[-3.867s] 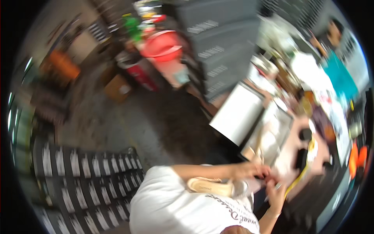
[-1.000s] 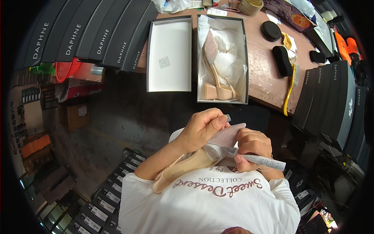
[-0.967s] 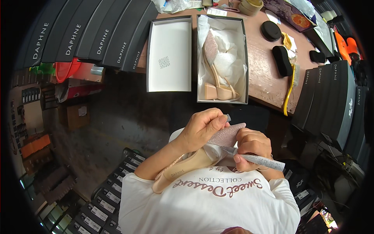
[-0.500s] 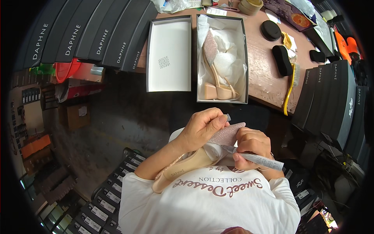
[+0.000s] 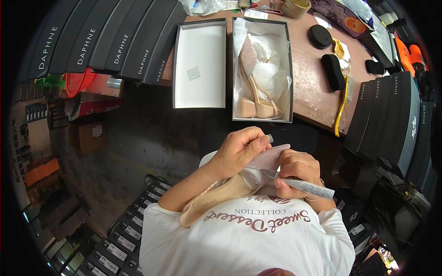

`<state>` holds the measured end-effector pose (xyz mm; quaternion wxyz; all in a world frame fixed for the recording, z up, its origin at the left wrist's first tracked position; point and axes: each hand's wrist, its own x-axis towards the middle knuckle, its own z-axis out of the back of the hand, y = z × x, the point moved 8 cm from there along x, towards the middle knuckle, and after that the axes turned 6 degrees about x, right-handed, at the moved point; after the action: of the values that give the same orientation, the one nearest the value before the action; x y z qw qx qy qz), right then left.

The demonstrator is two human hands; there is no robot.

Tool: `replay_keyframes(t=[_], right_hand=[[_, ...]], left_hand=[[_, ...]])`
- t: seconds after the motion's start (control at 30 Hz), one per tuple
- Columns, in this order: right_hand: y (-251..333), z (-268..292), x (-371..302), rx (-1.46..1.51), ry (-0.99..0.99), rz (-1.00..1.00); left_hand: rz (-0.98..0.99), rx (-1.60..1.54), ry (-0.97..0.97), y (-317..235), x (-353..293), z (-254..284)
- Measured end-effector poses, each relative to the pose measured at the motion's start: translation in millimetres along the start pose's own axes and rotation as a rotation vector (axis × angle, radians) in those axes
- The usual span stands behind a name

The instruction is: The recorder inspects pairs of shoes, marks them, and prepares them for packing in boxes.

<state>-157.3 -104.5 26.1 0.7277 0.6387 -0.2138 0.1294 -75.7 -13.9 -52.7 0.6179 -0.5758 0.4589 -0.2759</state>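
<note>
A beige slingback shoe [image 5: 221, 195] with a glittery pink pointed toe [image 5: 269, 158] lies against my white shirt, white paper stuffed inside it. My left hand [image 5: 241, 149] curls over the far side of the toe, and a small grey marker cap [image 5: 270, 138] pokes out between its thumb and fingers. In my right hand [image 5: 298, 171] is a silver-grey marker pen [image 5: 307, 187], its tip at the topline of the toe. The right fingers are bent beside the shoe's point. My hands partly hide the toe.
On the table ahead, an open shoebox [image 5: 291, 69] holds the matching shoe in tissue, beside its upturned lid [image 5: 200, 87]. To the right are a black sponge [image 5: 333, 72], a yellow-handled brush [image 5: 341, 110] and a round black tin [image 5: 320, 36]. Stacked dark shoeboxes [image 5: 142, 41] stand on both sides.
The marker tip has shifted very slightly left and away from me along the toe's edge. Both hands and the shoe stay almost in place.
</note>
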Motion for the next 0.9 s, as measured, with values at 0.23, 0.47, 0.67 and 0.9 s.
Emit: replay_keyframes(t=[0.23, 0.47, 0.67, 0.9], right_hand=[[-3, 11, -3, 0.13, -0.027, -0.032], [4, 12, 4, 0.07, -0.015, 0.015], [3, 4, 3, 0.011, 0.012, 0.049], [1, 5, 3, 0.035, 0.054, 0.008]], left_hand=[[-0.001, -0.02, 0.006, -1, 0, -1], [-0.014, -0.012, 0.011, -5, -1, -2], [-0.015, 0.003, 0.006, -4, -1, -1], [-0.072, 0.002, -0.068, -4, 0, 1]])
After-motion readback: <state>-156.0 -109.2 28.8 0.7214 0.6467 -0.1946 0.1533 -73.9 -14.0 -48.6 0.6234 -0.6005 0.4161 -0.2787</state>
